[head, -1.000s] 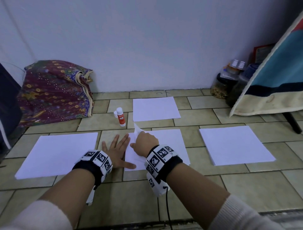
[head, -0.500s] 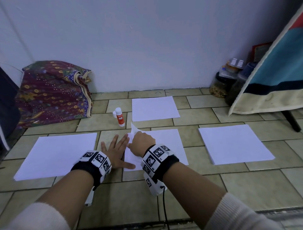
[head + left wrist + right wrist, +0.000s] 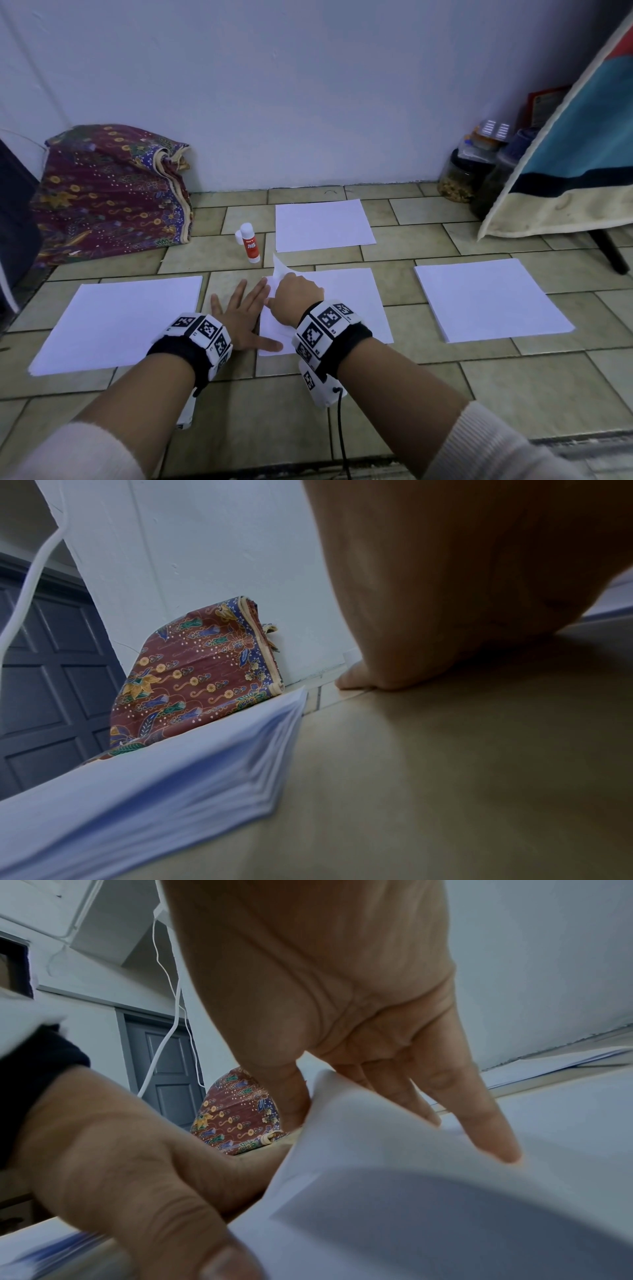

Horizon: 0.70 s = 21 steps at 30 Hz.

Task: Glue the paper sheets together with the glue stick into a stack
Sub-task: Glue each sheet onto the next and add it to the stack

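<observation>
Four white paper piles lie on the tiled floor: left pile (image 3: 116,318), far pile (image 3: 322,224), centre pile (image 3: 346,301), right pile (image 3: 489,298). My right hand (image 3: 278,287) pinches the centre pile's top sheet (image 3: 359,1139) at its far-left corner, which curls upward (image 3: 279,268). Thumb and fingers (image 3: 479,1123) grip that corner in the right wrist view. My left hand (image 3: 245,310) lies flat on the floor, fingers spread, with its thumb (image 3: 270,347) on the centre pile's left edge. The uncapped glue stick (image 3: 250,244) stands behind the hands, its cap (image 3: 238,236) beside it.
A folded patterned cloth (image 3: 109,192) leans against the wall at the back left. Jars (image 3: 466,178) and a draped striped fabric (image 3: 568,164) stand at the back right, with a dark leg (image 3: 609,253) beneath. Bare tiles (image 3: 274,418) lie near me.
The view has shifted slightly. Both hands keep their places and the sheet's corner stays lifted in the right hand.
</observation>
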### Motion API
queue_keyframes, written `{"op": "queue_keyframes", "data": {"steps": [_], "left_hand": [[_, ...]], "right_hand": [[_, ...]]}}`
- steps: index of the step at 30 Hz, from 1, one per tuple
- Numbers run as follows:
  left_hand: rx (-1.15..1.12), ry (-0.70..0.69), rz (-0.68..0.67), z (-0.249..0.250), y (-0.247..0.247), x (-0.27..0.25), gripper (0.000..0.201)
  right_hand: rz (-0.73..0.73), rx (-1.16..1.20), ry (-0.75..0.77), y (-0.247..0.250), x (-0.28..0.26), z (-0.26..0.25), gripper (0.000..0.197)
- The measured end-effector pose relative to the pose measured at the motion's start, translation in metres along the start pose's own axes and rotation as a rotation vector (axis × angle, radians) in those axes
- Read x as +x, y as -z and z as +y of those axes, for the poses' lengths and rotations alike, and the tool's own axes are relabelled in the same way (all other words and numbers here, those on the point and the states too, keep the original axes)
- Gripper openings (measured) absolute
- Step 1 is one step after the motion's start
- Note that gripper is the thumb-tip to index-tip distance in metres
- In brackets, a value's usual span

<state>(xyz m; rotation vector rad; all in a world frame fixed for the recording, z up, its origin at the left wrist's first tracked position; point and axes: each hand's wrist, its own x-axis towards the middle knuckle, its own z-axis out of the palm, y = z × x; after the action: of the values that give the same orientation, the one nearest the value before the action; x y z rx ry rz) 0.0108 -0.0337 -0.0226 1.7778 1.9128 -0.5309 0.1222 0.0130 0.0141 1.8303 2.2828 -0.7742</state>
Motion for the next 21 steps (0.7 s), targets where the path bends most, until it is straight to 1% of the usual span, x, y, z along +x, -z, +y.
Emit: {"op": "queue_keyframes", "data": {"steps": [3, 11, 21], "left_hand": [[0.004, 0.006, -0.006, 0.0007, 0.0008, -0.0006, 0.118], [-0.015, -0.001, -0.008, -0.0001, 0.0008, -0.0011, 0.119], [-0.031, 0.000, -0.008, 0.0009, 0.0023, -0.0024, 0.119]], "right_hand": [[-0.003, 0.002, -0.001, -0.0004, 0.0001, 0.0000, 0.051], [-0.002, 0.003, 0.025, 0.0008, -0.0012, 0.0035, 0.048], [0.004, -0.013, 0.039, 0.0005, -0.0065, 0.0053, 0.051]]}}
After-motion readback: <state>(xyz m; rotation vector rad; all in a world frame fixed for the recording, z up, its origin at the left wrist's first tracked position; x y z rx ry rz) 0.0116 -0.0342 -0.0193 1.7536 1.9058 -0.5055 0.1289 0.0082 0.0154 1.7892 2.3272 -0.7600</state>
